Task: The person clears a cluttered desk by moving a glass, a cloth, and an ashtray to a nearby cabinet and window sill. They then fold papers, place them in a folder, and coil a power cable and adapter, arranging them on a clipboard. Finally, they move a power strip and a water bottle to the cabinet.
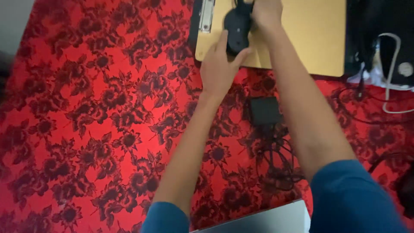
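Red cloth with a dark flower print covers the table (86, 129); both hands meet at a black mouse on a tan board.

At the far left a strip of grey room edge shows, blurred. Moving right, the left hand (217, 69) lies open, thumb and fingers spread against the near end of the black mouse (236, 28). The mouse rests on the tan clipboard (310, 39), whose metal clip (207, 15) sits at its left edge. The right hand (266, 15) covers the mouse's far end; its grip is cut off by the frame. Below lie a small black box (264, 111) and tangled black cables (276, 164); a white cable (390, 73) loops far right.
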